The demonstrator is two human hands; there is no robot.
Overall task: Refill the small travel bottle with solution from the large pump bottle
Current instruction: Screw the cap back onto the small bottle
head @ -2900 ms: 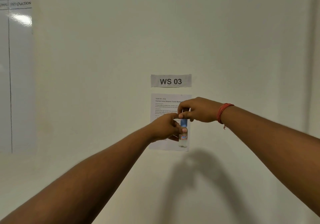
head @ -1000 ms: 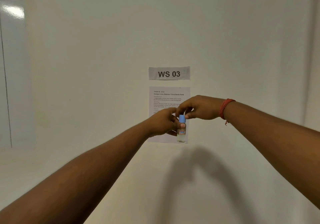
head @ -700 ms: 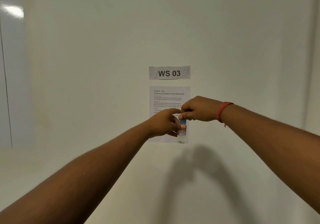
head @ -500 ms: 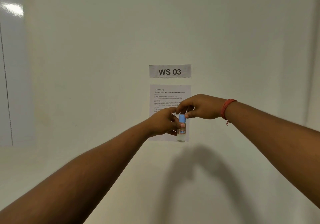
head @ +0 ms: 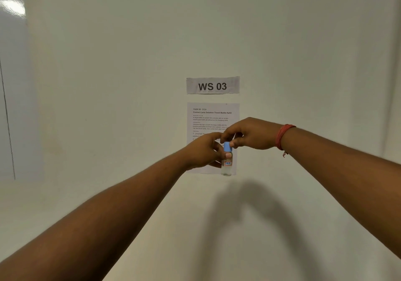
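A small clear travel bottle with a red-and-blue label is held upright at arm's length in front of the wall. My left hand grips its body from the left, thumb across the front. A light blue cap sits on the bottle's neck. My right hand, with a red thread band on the wrist, pinches that cap from above with fingertips and thumb. The large pump bottle is not in view.
A white wall fills the view. A "WS 03" sign and a printed task sheet are taped behind my hands. A whiteboard edge stands at the far left. My arms' shadow falls on the wall below.
My right fingers have shifted back and forth on the blue cap, covering and uncovering it. Both hands and the bottle stay in nearly the same place; the view has tilted slightly.
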